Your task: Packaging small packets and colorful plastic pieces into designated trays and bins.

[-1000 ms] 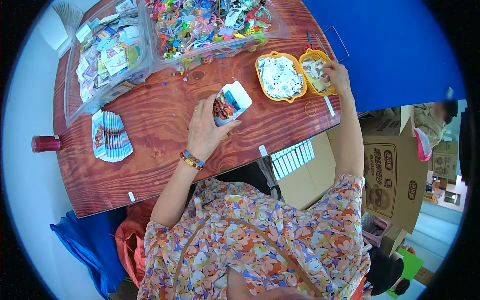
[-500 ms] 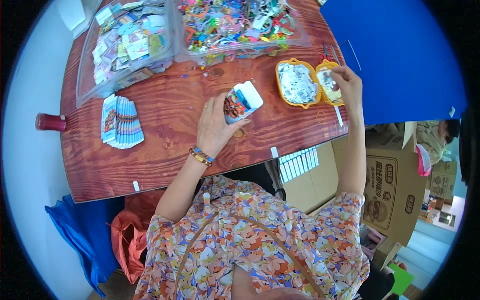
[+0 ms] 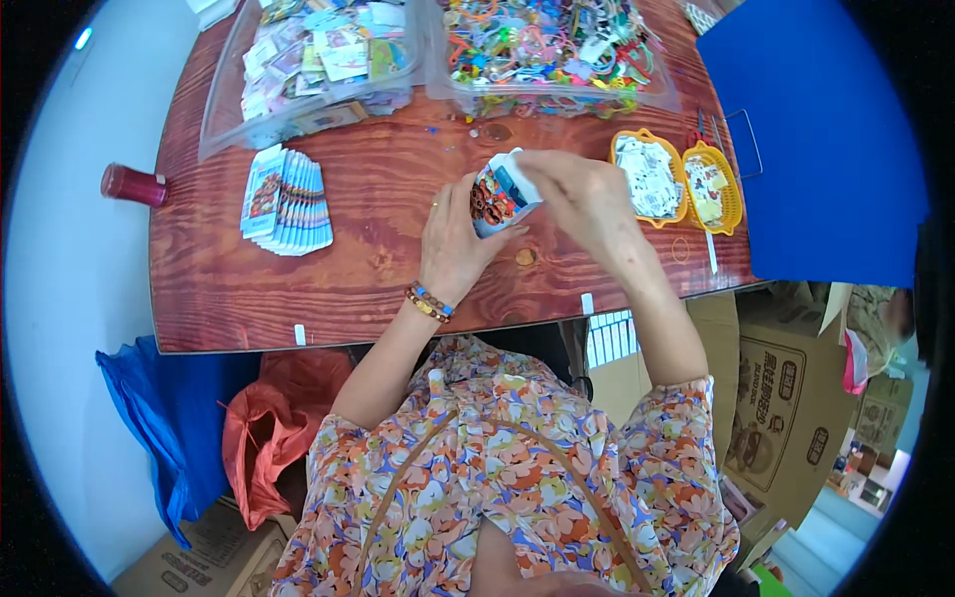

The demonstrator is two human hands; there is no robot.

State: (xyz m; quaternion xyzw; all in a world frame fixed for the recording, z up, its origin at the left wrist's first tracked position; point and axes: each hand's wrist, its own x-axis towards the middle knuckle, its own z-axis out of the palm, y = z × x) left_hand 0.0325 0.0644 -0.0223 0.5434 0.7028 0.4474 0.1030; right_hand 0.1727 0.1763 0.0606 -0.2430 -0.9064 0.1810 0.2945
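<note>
My left hand (image 3: 456,241) is wrapped round a small printed carton (image 3: 491,205) with its top end open. The carton tilts to the right above the wooden table. At its opening is my right hand (image 3: 589,199), fingers bent and pressed together; whatever they pinch is hidden. To the right stand two small yellow baskets: the left basket (image 3: 676,207) holds white packets, and the right basket (image 3: 737,199) holds small pale pieces. A fanned row of flat printed cartons (image 3: 294,204) lies left of my left hand.
At the back, a clear bin (image 3: 221,131) holds cards and another clear bin (image 3: 557,93) holds colourful plastic trinkets. Red-handled scissors (image 3: 695,137) lie behind the baskets. A blue panel (image 3: 826,149) borders the right side. A red jar (image 3: 135,185) lies at the left edge.
My right hand has moved left from the right yellow basket to the carton's opening. My left hand still holds the carton. The whole view has shifted, with the table appearing farther right.
</note>
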